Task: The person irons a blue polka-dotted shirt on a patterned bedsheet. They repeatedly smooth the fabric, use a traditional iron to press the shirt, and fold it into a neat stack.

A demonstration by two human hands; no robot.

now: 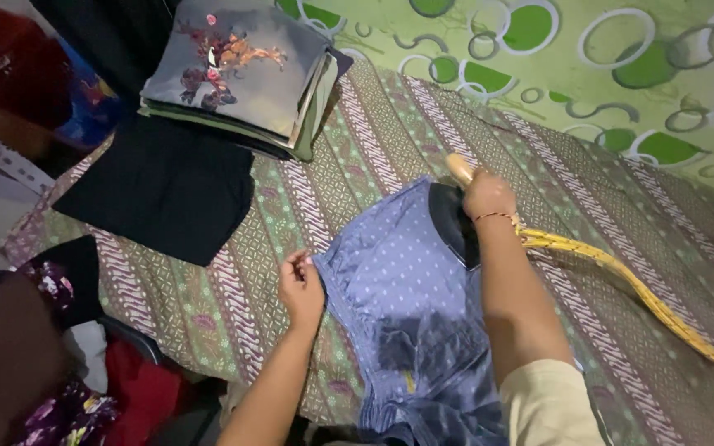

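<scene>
A blue dotted garment (406, 289) lies spread on a patterned green and brown cloth (357, 140). My right hand (487, 195) grips the pale handle of a dark clothes iron (453, 221) that rests on the garment's far edge. A yellow cord (638, 289) runs from the iron to the right. My left hand (301, 285) pinches the garment's left edge, fingers closed on the fabric.
A stack of folded clothes (241, 70), grey with a floral print on top, sits at the far left. A folded black cloth (163, 186) lies beside it. More clothes pile up at the near left (68, 363). A green circle-patterned sheet (588, 58) lies beyond.
</scene>
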